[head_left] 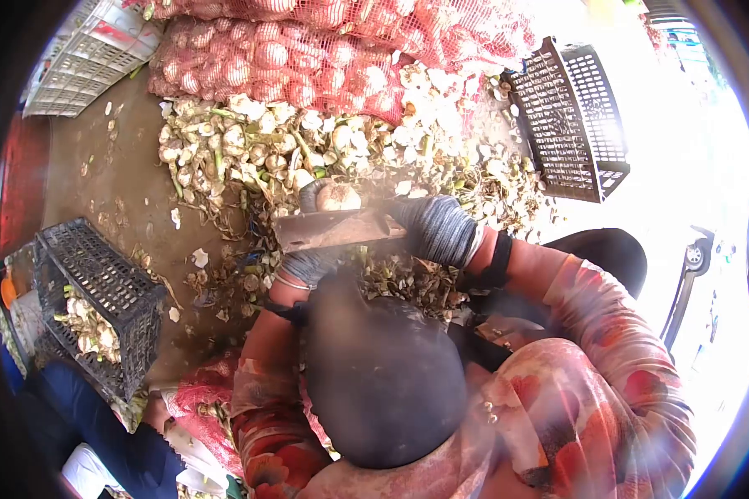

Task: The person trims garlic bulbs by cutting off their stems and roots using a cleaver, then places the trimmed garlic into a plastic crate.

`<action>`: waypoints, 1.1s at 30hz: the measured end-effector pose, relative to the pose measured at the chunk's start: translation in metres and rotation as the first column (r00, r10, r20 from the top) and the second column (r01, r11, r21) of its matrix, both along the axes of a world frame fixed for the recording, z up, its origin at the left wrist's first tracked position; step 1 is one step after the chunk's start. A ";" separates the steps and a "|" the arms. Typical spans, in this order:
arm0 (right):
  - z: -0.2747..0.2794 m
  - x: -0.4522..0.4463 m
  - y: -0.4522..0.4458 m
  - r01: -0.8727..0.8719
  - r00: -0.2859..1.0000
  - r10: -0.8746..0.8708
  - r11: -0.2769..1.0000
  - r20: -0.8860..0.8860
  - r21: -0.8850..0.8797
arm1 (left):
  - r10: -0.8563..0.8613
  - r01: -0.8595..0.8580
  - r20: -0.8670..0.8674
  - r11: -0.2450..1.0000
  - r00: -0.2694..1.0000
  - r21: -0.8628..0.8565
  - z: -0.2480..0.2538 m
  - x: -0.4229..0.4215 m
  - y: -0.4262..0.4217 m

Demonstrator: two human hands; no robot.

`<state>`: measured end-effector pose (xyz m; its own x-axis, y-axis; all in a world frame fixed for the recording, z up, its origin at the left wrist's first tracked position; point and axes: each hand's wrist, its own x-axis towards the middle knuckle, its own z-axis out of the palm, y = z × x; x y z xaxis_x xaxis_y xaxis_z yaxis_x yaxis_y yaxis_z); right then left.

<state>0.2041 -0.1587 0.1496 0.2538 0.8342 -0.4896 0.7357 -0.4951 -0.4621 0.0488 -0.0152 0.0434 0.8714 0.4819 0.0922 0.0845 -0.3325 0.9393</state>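
My left hand (311, 264), in a grey knit glove, is closed around a pale garlic bulb (339, 197), its fingers showing along the bulb's left side. A flat brown strip (337, 230), like a broad blade or a piece of wood, crosses in front of this hand and hides its middle. My right hand (438, 228), gloved in the same grey knit, is bent inward at the strip's right end. Its fingers are curled and blurred, and what they grip does not show plainly. Beyond both hands lies a heap of garlic bulbs (233, 141) with stems and dry skins.
Red mesh sacks of garlic (283, 62) lie behind the heap. A black plastic crate (558, 121) stands at the upper right, another crate (100, 279) with garlic at the left. A white crate (91, 62) is at the upper left. Another person's dark-clothed leg (100, 432) shows lower left.
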 end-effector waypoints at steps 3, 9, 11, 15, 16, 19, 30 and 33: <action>-0.004 -0.002 0.004 -0.101 0.995 0.100 0.995 -0.021 -0.026 | -0.013 0.020 0.019 0.897 1.000 -0.441 0.029 -0.005 0.001; -0.052 0.010 -0.016 -0.099 0.995 0.095 0.985 0.039 0.144 | -0.199 0.213 -0.081 0.951 0.977 0.223 0.016 -0.019 0.004; -0.074 0.017 -0.022 -0.059 0.998 0.062 0.991 -0.027 0.120 | -0.219 0.216 -0.002 0.961 0.976 0.174 0.044 -0.003 0.007; -0.105 0.049 -0.028 0.251 0.968 -0.251 0.968 0.018 0.019 | 0.026 -0.029 -0.038 0.997 0.999 -0.068 0.071 -0.008 -0.003; -0.101 0.063 -0.043 0.284 0.958 -0.287 0.948 0.005 0.147 | 0.073 -0.073 0.004 0.997 0.997 0.017 0.078 -0.006 -0.002; -0.024 0.015 0.004 0.526 0.654 -0.415 0.850 -0.632 -0.013 | -0.006 -0.023 -0.146 0.981 0.989 -0.193 0.078 0.011 0.007; -0.016 -0.007 0.028 0.204 0.911 -0.074 0.936 -0.406 0.286 | 0.182 -0.110 -0.084 0.137 0.980 -0.984 0.008 -0.006 0.020; -0.006 0.002 0.023 0.037 0.979 0.014 0.969 -0.204 0.246 | -0.127 0.162 -0.328 0.984 0.936 0.080 -0.025 -0.026 0.022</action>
<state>0.2063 -0.1353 0.1434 0.1810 0.9331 -0.3107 0.6086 -0.3545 -0.7099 0.0232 0.0066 0.0180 0.9223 0.3515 -0.1604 0.3189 -0.4581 0.8297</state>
